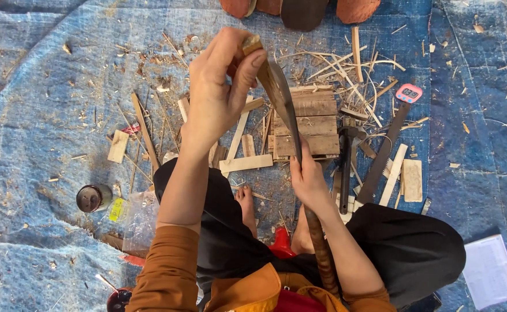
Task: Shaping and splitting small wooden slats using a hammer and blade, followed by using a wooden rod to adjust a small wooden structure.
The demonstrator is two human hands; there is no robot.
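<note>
Above the wooden block (305,124) | your left hand (216,95) pinches a small wood piece (251,44) against the blade (281,98) tip | your right hand (308,179) clenches the blade's lower end | the blade's long axis runs from upper left down toward you.

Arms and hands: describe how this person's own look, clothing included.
Both arms wear rust-orange long sleeves, the left sleeve pushed up past the elbow, the right sleeve showing only near the bottom edge. Forearms are bare. The left hand and right hand wear no gloves; no rings, watch or bracelets show.
</note>
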